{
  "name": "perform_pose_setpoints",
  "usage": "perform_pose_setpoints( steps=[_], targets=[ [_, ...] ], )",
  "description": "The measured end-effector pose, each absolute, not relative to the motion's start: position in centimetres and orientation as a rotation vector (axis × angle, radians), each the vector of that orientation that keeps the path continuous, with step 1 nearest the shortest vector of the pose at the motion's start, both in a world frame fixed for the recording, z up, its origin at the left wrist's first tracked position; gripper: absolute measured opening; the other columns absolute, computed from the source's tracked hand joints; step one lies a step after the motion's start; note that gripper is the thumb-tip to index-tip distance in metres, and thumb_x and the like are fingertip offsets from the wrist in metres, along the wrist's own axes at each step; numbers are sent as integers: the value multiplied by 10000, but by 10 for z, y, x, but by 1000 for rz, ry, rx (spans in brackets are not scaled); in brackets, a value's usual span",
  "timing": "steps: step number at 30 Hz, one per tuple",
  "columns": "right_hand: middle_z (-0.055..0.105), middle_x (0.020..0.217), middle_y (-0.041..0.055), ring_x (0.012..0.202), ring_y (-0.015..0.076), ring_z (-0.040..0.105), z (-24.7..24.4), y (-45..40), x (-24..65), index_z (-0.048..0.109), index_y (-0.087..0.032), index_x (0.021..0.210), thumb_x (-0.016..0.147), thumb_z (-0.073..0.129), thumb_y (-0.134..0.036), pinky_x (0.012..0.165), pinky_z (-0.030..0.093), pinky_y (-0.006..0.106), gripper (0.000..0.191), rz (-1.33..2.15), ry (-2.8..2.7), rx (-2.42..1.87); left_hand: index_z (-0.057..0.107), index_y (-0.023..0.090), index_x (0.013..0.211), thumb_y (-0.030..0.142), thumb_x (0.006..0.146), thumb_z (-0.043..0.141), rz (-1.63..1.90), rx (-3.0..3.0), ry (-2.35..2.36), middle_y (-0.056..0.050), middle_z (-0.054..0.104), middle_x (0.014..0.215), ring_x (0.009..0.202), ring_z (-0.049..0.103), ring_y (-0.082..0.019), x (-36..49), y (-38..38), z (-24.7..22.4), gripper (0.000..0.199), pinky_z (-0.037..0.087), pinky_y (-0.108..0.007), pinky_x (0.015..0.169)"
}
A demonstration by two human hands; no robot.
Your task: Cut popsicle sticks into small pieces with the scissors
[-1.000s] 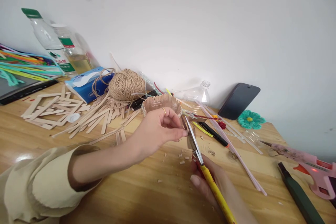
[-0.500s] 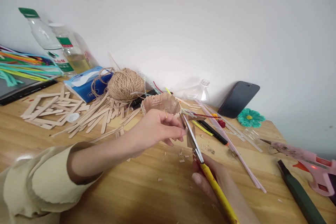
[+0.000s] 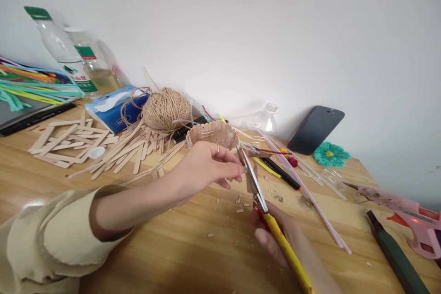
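Observation:
My right hand (image 3: 275,234) is wrapped round scissors (image 3: 280,236) with a yellow handle, a bit of red showing beside my fingers. Their metal blades point up and away, slightly parted. Close against the blade tips, my left hand (image 3: 213,165) has thumb and fingers pinched together; whatever lies between them is too small or hidden to name. A thin brown piece (image 3: 252,183) shows behind the blades. Just beyond my left hand sits a round, cup-like form of wooden craft sticks (image 3: 213,132) with a glittery edge, its lower part covered by the hand.
Loose craft sticks (image 3: 138,158), a twine ball (image 3: 167,109) and a blue tissue pack (image 3: 119,110) lie left. Right are a phone (image 3: 316,129), a teal flower (image 3: 331,155), pale straws (image 3: 319,213), a pink glue gun (image 3: 409,218) and a dark-green-handled tool (image 3: 396,252). Small wood scraps (image 3: 240,205) dot the table.
Almost nothing differs. The whole view has shifted very slightly; both hands and the scissors keep the same pose against each other.

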State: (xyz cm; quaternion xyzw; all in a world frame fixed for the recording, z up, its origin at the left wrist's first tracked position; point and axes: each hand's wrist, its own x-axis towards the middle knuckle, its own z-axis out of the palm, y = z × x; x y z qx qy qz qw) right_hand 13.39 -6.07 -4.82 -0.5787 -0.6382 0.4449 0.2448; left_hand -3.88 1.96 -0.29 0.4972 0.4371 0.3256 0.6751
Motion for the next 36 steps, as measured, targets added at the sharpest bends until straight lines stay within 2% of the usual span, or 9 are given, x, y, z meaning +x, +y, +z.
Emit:
perform_pose_setpoints(
  steps=[13,20,24,30,36],
  targets=[
    [433,648,-5,578,150,416,-44,-63,134,460,-199,723,659,369,-807,550,358,261,619,1191,-1700,-1586,636,141,586,154,642,661,857,1035,958,35,603,565,552,534,-70,-34,12,-8,63,460,-163,504],
    [449,670,-2,592,158,445,-39,-64,131,448,-197,764,652,335,-824,569,381,263,647,1199,-1725,-1596,633,133,613,173,653,665,871,989,958,29,618,596,544,531,-65,-32,9,-11,65,464,-171,516],
    [433,668,-2,589,157,424,-41,-63,130,444,-196,768,678,305,-814,557,353,266,640,1160,-1730,-1608,626,136,617,179,661,662,863,961,943,24,628,617,561,540,-70,-32,8,-11,72,465,-185,540],
    [304,602,-46,532,124,282,-45,-61,131,406,-203,701,698,296,-801,480,216,250,608,1160,-1754,-1545,629,140,609,185,661,664,860,938,920,20,629,607,591,554,-88,-32,8,-11,78,458,-195,543],
    [267,602,-52,539,120,238,-47,-61,133,372,-209,672,667,323,-818,471,189,244,611,1207,-1740,-1525,647,132,606,183,650,690,848,923,908,9,639,624,613,568,-91,-33,8,-8,79,459,-188,547]
  ],
)
